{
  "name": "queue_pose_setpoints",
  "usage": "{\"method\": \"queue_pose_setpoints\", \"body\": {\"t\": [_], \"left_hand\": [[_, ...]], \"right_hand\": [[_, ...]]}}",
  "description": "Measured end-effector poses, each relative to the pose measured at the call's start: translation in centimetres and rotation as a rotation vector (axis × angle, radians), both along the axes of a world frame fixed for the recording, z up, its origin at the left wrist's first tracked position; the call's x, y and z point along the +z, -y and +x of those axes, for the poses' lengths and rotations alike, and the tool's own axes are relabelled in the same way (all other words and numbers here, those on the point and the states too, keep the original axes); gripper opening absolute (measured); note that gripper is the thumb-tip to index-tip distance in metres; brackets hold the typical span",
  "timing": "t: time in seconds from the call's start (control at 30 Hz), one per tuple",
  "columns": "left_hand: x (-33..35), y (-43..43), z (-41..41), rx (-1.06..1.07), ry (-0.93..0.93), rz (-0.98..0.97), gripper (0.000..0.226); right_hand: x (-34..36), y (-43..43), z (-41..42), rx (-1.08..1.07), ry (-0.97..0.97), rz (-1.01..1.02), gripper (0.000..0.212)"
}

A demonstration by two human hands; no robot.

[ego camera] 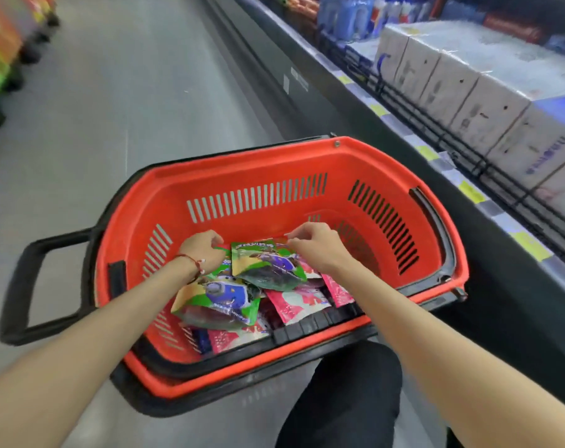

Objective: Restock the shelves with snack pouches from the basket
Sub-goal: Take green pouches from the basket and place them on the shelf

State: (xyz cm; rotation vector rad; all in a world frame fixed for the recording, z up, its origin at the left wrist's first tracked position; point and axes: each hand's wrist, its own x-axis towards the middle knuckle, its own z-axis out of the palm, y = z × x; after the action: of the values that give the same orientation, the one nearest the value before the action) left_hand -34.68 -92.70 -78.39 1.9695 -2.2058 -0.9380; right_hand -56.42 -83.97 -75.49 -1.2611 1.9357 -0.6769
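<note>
While both my hands are down in the red basket (387,150), the top green snack pouch (268,263) lies on the heap inside it, and I have it by its upper edge: my right hand (316,248) pinches the right corner and my left hand (201,250) curls round the left one. To lift it cleanly I would keep both grips on the seal strip. I would raise it straight up so the second green pouch (216,299) and the pink pouches (294,305) beneath do not drag along, then turn toward the shelf (468,190) on my right. My left fingertips are hidden behind the knuckles and the print is too blurred to read. I can make out no free slot among the wrapped cartons (452,88).
</note>
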Motion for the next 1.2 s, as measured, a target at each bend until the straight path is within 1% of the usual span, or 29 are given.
{"method": "queue_pose_setpoints", "body": {"t": [0.1, 0.17, 0.23, 0.3, 0.37, 0.4, 0.43, 0.5, 0.53, 0.6, 0.67, 0.73, 0.83, 0.87, 0.9, 0.93, 0.97, 1.0, 1.03, 1.07, 1.1, 1.13, 1.17, 1.2], "left_hand": [[-1.8, 1.1, 0.8, -0.017, 0.175, 0.092, 0.046], [-2.5, 1.5, 0.9, 0.003, 0.237, 0.15, 0.051], [-3.1, 1.8, 1.2, 0.047, 0.271, 0.215, 0.067], [-3.4, 2.2, 1.3, 0.067, 0.276, 0.298, 0.087], [-3.3, 2.4, 1.4, 0.079, 0.251, 0.349, 0.096], [-3.3, 2.5, 1.4, 0.088, 0.231, 0.354, 0.098], [-3.4, 2.6, 1.4, 0.098, 0.213, 0.351, 0.099], [-3.7, 2.8, 1.6, 0.13, 0.187, 0.351, 0.103], [-3.9, 2.8, 1.7, 0.156, 0.165, 0.358, 0.102], [-3.9, 3.0, 1.9, 0.196, 0.144, 0.338, 0.098], [-3.8, 3.1, 1.9, 0.211, 0.207, 0.308, 0.097], [-3.7, 3.0, 2.0, 0.228, 0.194, 0.308, 0.083], [-3.5, 2.5, 2.0, 0.305, 0.038, 0.349, 0.051], [-3.5, 2.5, 2.0, 0.337, -0.016, 0.372, 0.044], [-3.3, 2.3, 1.9, 0.347, -0.059, 0.4, 0.041], [-3.2, 2.3, 1.9, 0.356, -0.108, 0.43, 0.046], [-3.2, 2.3, 1.9, 0.346, -0.141, 0.463, 0.061], [-3.8, 2.5, 2.0, 0.329, -0.169, 0.485, 0.08], [-3.9, 2.6, 2.0, 0.323, -0.195, 0.494, 0.091], [-4.6, 2.7, 2.2, 0.33, -0.213, 0.493, 0.094], [-4.9, 2.8, 2.2, 0.341, -0.243, 0.486, 0.099], [-4.0, 2.3, 2.0, 0.343, -0.255, 0.476, 0.107], [-3.2, 1.9, 1.8, 0.352, -0.276, 0.476, 0.111], [-2.4, 1.4, 1.5, 0.349, -0.297, 0.456, 0.106]], "right_hand": [[-2.3, 2.7, 0.3, 0.044, -0.079, 0.116, 0.02], [-3.9, 4.3, 0.1, 0.051, -0.132, 0.197, 0.027], [-5.4, 5.6, 0.0, 0.024, -0.165, 0.256, 0.041], [-6.6, 6.5, 0.0, 0.023, -0.182, 0.346, 0.05], [-7.7, 7.0, 0.3, 0.059, -0.158, 0.461, 0.056], [-8.2, 7.3, 0.5, 0.076, -0.147, 0.5, 0.066], [-8.5, 7.6, 0.7, 0.082, -0.125, 0.525, 0.082], [-9.1, 8.1, 1.0, 0.076, -0.097, 0.558, 0.127], [-9.2, 8.2, 1.1, 0.081, -0.081, 0.569, 0.136], [-8.7, 8.4, 1.0, 0.092, -0.064, 0.573, 0.128], [-8.4, 8.3, 0.5, 0.101, -0.058, 0.589, 0.123], [-7.8, 7.9, 0.2, 0.132, -0.072, 0.608, 0.113], [-7.6, 7.8, -0.3, 0.111, 0.055, 0.655, 0.092], [-7.4, 7.7, -0.5, 0.1, 0.103, 0.676, 0.083], [-7.3, 7.4, -0.8, 0.094, 0.14, 0.696, 0.072], [-7.2, 7.3, -1.0, 0.083, 0.167, 0.714, 0.064], [-7.2, 7.3, -1.1, 0.08, 0.195, 0.741, 0.065], [-6.7, 7.1, -0.9, 0.082, 0.213, 0.775, 0.078], [-6.5, 7.1, -0.8, 0.08, 0.234, 0.789, 0.098], [-7.2, 7.2, -1.1, 0.064, 0.267, 0.78, 0.115], [-8.9, 7.9, -1.9, 0.046, 0.311, 0.768, 0.125], [-9.8, 8.1, -2.2, 0.022, 0.354, 0.77, 0.121], [-9.8, 8.0, -2.3, 0.008, 0.404, 0.779, 0.109], [-9.1, 7.7, -2.1, 0.007, 0.443, 0.794, 0.092]]}}
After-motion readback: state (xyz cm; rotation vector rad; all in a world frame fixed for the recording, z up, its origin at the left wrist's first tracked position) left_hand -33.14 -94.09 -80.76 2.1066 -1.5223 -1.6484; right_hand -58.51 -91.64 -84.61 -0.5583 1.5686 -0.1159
